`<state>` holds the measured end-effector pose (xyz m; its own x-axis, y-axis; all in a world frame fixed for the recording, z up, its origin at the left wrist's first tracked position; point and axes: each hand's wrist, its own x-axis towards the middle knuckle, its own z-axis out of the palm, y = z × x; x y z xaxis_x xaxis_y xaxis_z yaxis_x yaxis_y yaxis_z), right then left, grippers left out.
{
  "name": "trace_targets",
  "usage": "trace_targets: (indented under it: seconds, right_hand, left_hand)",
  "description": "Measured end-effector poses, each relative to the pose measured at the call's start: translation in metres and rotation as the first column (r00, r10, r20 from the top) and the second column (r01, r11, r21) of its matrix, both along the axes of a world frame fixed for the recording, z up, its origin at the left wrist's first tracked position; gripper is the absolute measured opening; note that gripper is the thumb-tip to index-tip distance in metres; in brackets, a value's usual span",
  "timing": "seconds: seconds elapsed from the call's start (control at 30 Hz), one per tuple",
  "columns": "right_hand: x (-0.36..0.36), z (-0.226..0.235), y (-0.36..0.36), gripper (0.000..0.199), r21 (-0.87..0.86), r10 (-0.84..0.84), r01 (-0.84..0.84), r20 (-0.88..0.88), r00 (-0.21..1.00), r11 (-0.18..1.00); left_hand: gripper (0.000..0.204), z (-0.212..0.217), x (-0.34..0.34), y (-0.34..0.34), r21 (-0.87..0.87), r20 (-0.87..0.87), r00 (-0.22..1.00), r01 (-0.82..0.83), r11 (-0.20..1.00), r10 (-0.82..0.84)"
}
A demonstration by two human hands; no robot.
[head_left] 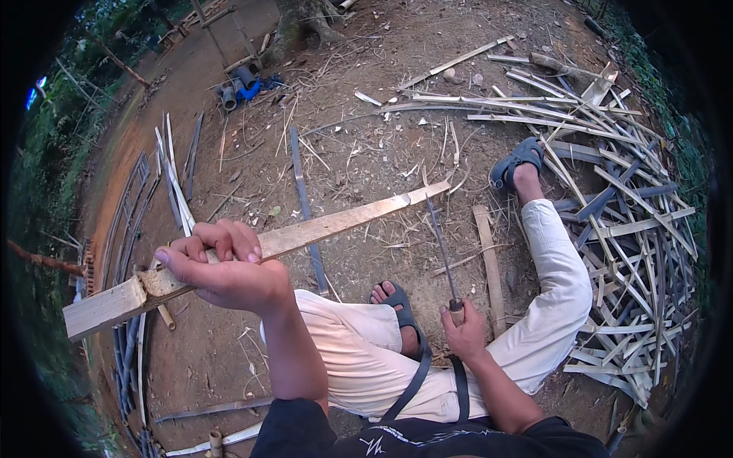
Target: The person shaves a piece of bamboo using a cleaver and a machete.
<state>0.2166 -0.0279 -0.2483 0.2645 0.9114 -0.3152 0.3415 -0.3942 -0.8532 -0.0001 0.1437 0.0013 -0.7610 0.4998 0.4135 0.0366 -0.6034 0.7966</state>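
My left hand [237,271] is closed around a long split bamboo slat [343,223], which slants from the lower left up toward the middle. A thick, pale node shows at its near end, beside my thumb. In my right hand [467,332] is the short wooden handle of a long, thin-bladed knife [441,248]. The blade points away from me, and its far part meets the slat near the slat's far tip. Whether the edge is biting into the bamboo cannot be made out. Thin curled shavings [460,172] show just beyond that tip.
A large heap of split bamboo strips [611,198] fills the right side, near my outstretched sandalled foot [523,164]. Single slats [491,267] lie on the dirt ground, and longer strips [174,179] lie to the left. Dark tubes [237,88] and a blue item are far back, near a tree trunk [305,23].
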Motion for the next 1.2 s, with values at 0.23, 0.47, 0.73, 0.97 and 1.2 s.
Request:
trace_targets:
  seconds: [0.23, 0.47, 0.73, 0.97, 1.2]
  right_hand:
    - [-0.046, 0.086, 0.043, 0.049, 0.6, 0.319, -0.381, 0.213, 0.923, 0.703]
    - [-0.057, 0.063, 0.065, 0.03, 0.544, 0.238, -0.343, 0.257, 0.937, 0.766]
    - [-0.017, 0.06, 0.064, 0.02, 0.231, 0.197, -0.218, 0.112, 0.974, 0.948]
    - [-0.012, -0.008, 0.091, 0.027, 0.228, 0.111, -0.166, 0.235, 0.966, 0.959]
    - [0.023, -0.014, 0.084, 0.025, 0.056, 0.139, -0.149, 0.149, 0.979, 0.987]
  left_hand:
    - [0.046, -0.001, 0.012, 0.006, 0.109, -0.022, 0.997, -0.071, 0.991, 0.074]
    - [0.046, -0.004, 0.014, 0.001, 0.156, -0.037, 0.996, -0.073, 0.985, 0.079]
    - [0.046, -0.004, 0.033, -0.012, 0.165, -0.018, 0.999, 0.052, 0.985, -0.05]
    - [0.044, 0.002, 0.046, -0.019, 0.155, -0.067, 0.996, 0.076, 0.985, -0.067]
    - [0.043, -0.003, 0.052, -0.021, 0.211, -0.021, 0.989, 0.148, 0.966, -0.147]
